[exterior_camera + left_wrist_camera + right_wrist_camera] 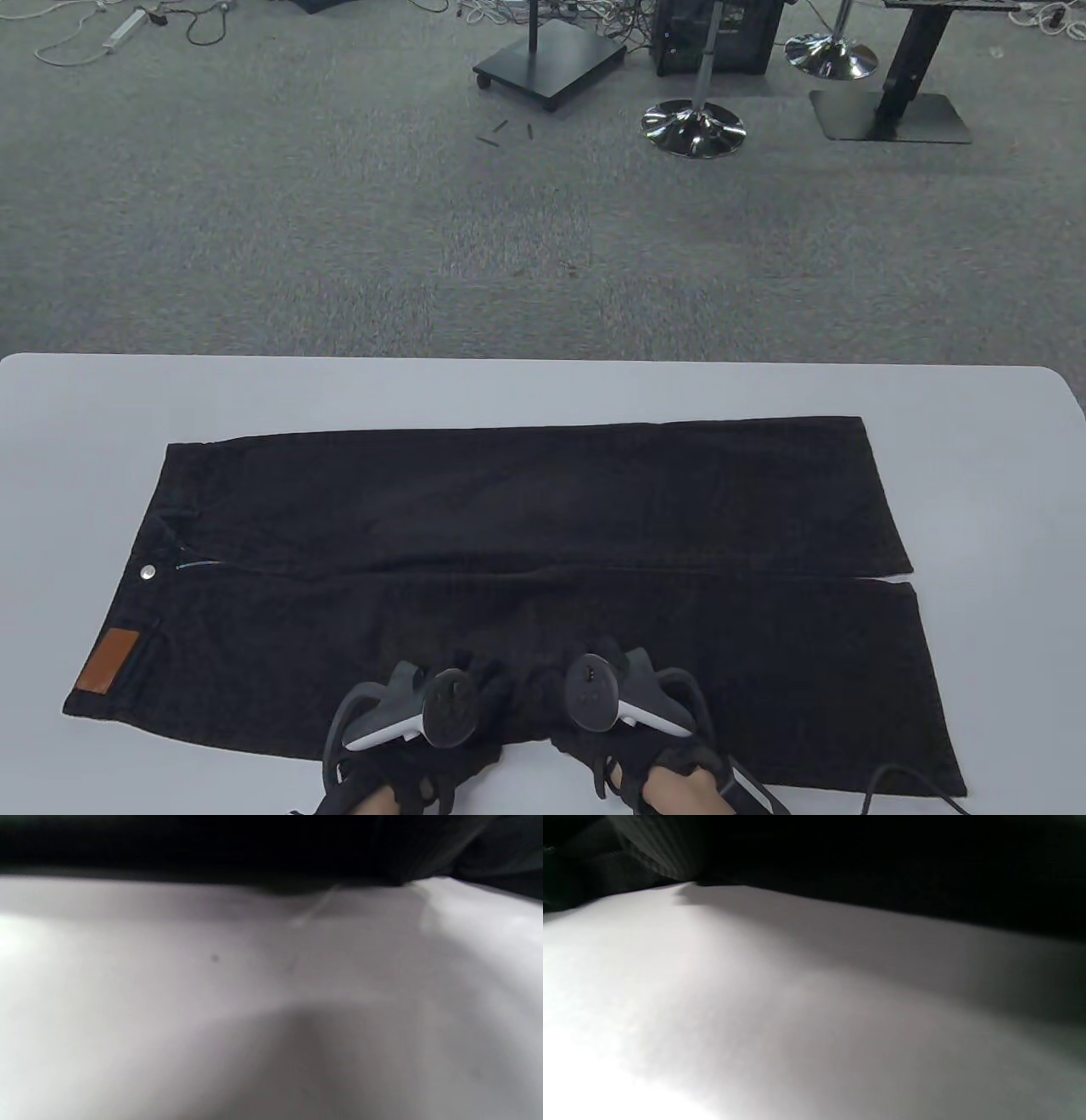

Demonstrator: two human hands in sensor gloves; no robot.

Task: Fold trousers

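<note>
Black trousers (pixel 543 509) lie flat on the white table (pixel 526 386), waist at the left, both legs running right, side by side. A brown leather patch (pixel 108 662) and a metal button (pixel 148 572) mark the waistband. My left hand (pixel 475 679) and right hand (pixel 585 658) sit close together at the middle of the near leg's front edge, gloved fingers on the dark cloth. Black glove on black cloth hides whether they grip it. Both wrist views show only the dark cloth edge (pixel 212 844) (pixel 882 857) above the bare table (pixel 212 984) (pixel 755 1005).
The table's far edge (pixel 543 361) runs just beyond the trousers, with grey carpet behind it. Stand bases and cables lie far back on the floor (pixel 696 127). Bare table strips flank the trousers left (pixel 68 509) and right (pixel 1001 509).
</note>
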